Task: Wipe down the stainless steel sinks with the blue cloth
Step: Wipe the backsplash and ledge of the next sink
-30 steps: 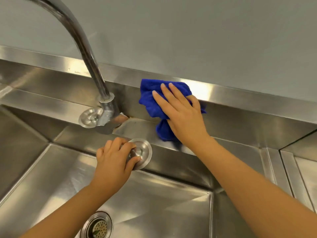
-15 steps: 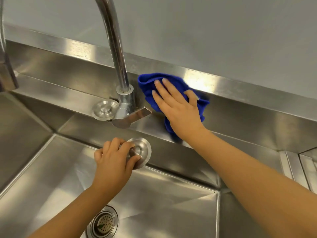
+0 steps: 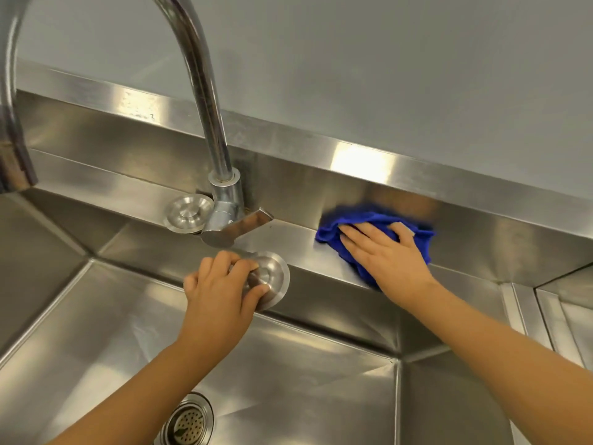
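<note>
Blue cloth (image 3: 330,234) has slid right, off the backsplash (image 3: 288,183) beside the faucet (image 3: 221,175), down onto the sink ledge (image 3: 295,239).
Bunched at the faucet's 3 o'clock, it lies long axis 9-to-3; the right hand (image 3: 388,255) presses it, fingers straight and together toward 10 o'clock, thumb spread. Left hand (image 3: 218,293) curls round the round steel knob (image 3: 274,273).

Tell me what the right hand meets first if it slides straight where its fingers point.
Likely the backsplash just right of the faucet; the right hand, flat on the blue cloth, points up-left. Depth is unclear.
</note>
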The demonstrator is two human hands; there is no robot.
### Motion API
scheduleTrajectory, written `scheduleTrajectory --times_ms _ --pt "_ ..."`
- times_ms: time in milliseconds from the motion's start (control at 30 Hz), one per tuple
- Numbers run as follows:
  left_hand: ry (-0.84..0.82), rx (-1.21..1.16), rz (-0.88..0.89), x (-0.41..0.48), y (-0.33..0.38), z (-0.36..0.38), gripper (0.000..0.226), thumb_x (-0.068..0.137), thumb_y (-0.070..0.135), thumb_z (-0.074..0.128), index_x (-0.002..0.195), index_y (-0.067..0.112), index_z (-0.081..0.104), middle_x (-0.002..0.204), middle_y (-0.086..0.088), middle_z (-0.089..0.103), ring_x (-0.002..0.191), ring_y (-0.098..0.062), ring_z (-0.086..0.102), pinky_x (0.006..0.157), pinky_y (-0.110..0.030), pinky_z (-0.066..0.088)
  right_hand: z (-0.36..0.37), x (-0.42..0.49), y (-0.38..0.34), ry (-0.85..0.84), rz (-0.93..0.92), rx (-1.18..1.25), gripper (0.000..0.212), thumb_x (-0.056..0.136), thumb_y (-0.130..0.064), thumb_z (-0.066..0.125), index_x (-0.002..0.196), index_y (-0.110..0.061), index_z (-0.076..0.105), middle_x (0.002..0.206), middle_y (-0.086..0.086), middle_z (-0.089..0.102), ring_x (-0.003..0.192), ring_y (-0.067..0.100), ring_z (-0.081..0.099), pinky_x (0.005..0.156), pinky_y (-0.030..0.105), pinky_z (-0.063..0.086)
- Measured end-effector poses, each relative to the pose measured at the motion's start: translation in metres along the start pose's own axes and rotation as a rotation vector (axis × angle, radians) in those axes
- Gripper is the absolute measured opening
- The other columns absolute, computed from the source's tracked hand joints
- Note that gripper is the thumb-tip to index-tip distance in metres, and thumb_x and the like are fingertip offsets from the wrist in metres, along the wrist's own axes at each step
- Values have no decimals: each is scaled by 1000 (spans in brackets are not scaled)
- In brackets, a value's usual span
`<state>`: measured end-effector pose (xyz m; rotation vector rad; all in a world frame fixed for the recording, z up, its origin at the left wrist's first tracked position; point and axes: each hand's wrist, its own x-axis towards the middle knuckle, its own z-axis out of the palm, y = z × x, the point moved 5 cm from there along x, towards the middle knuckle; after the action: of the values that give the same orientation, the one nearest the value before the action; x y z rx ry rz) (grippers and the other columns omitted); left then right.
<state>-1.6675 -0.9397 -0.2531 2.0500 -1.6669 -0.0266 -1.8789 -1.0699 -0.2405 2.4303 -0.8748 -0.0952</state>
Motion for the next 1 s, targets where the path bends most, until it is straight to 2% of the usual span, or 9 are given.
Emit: scheduleTrajectory --times_ms 67,133,267,467,567,700,833,933,1000 --pt "-15 0 -10 1 3 -2 19 78 25 77 93 21 67 97 -1 57 88 -23 50 77 -38 26 3 -6 1 -107 9 -26 86 51 -18 88 131 -20 59 145 -5 48 128 16 49 90 42 31" --pt "-34 -7 -5 3 8 -1 21 76 24 79 92 21 67 98 -2 57 88 -25 51 76 -38 26 -16 -5 9 29 17 28 79 54 -6 81 129 -17 61 142 -2 51 126 17 53 89 41 30" --pt "-35 -20 20 8 23 0 21 77 23 79 94 19 67 98 -3 58 91 -27 52 76 -38 26 -36 -12 38 245 114 109 64 75 3 36 135 -10 55 146 6 46 133 23 36 91 45 24" --pt "-60 -25 43 13 38 5 18 78 24 78 94 19 68 99 -5 59 91 -27 52 76 -38 26 1 -39 29 -268 -97 40 80 87 -8 57 154 -22 16 151 -5 -16 147 18 14 103 44 24" --pt "-49 -16 62 18 41 5 16 81 33 67 92 21 67 99 -3 58 90 -26 50 74 -38 26 -18 -37 44 14 -20 104 73 69 4 66 138 -14 51 151 0 38 133 22 42 89 43 27" --pt "-66 -7 82 26 49 8 16 82 28 71 94 19 68 101 -5 57 93 -27 48 75 -38 25 -26 -49 68 274 125 48 57 88 4 33 142 -12 39 154 0 26 138 22 26 93 45 24" --pt "-88 -2 100 31 60 9 20 78 21 78 94 15 68 100 -9 58 93 -33 51 75 -39 26 12 -69 55 54 4 17 81 51 4 82 128 -9 61 143 3 50 127 24 40 83 42 26" --pt "-95 4 133 33 68 7 20 78 22 78 94 15 68 99 -9 58 93 -33 51 76 -39 26 14 -75 57 9 -25 40 85 38 1 89 119 -11 68 134 3 58 118 24 56 81 40 27" --pt "-89 7 155 35 73 6 21 78 22 78 94 15 68 99 -9 58 93 -33 52 76 -40 27 -5 -73 68 85 44 78 84 46 6 83 126 -9 62 141 4 52 125 24 46 84 43 26"
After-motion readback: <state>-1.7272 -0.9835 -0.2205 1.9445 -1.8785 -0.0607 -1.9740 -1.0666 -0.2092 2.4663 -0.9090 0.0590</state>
